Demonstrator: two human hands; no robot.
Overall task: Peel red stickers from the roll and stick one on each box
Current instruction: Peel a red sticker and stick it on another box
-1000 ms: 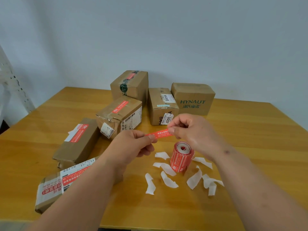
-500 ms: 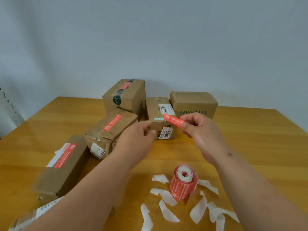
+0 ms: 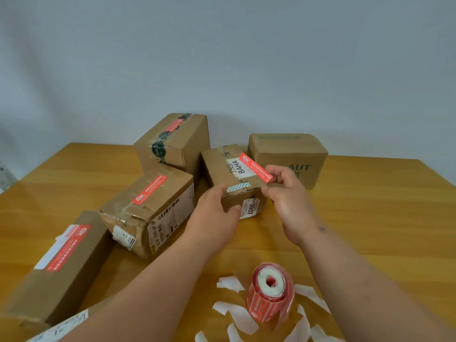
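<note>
Change: the red sticker [image 3: 255, 171], stretched between both hands over the roll a second ago, is now carried to the far middle of the surface [image 3: 370, 218] and held over the top of the small box marked BAHA [image 3: 222, 166].
Right hand [image 3: 287, 196]: closed in a pinch on the sticker's near right end; the sticker's far end is angled down toward the box top, and contact cannot be told.
Left hand [image 3: 217, 213]: released from the sticker and now curled round the near left corner of the same box, by which it is steadied.
Sticker roll [image 3: 270, 291]: left standing on the near surface among white backing strips [image 3: 237, 314].
Boxes already stickered: the tall box with dark tape [image 3: 172, 141], the barcode box [image 3: 148, 208] and the long box at the near left [image 3: 59, 262].
Box still bare: the HYNAUT box [image 3: 288, 156] at the far right; no red sticker is seen on it.
Meaning: peeling is judged done for this sticker; pressing it flat is judged the step in hand.
</note>
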